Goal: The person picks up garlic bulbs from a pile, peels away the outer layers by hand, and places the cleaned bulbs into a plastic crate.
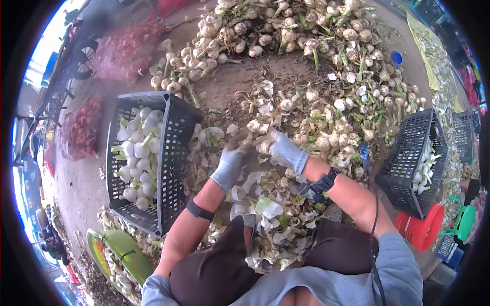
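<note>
Curling close together in the head view, the grey-gloved left hand (230, 164) and right hand (286, 149) are facing each other, their grip too blurred to tell. A pale, papery round bulb (258, 126) is lying just beyond them; smooth white bulbs (142, 149) are filling a black perforated plastic crate (176, 125).

A crate (176, 148) of bulbs (138, 150) stands toward the ground's (219, 81) left edge, a second crate (400, 160) toward its right, a bulb heap (291, 33) toward its far edge, peelings (286, 224) between the crates.
</note>
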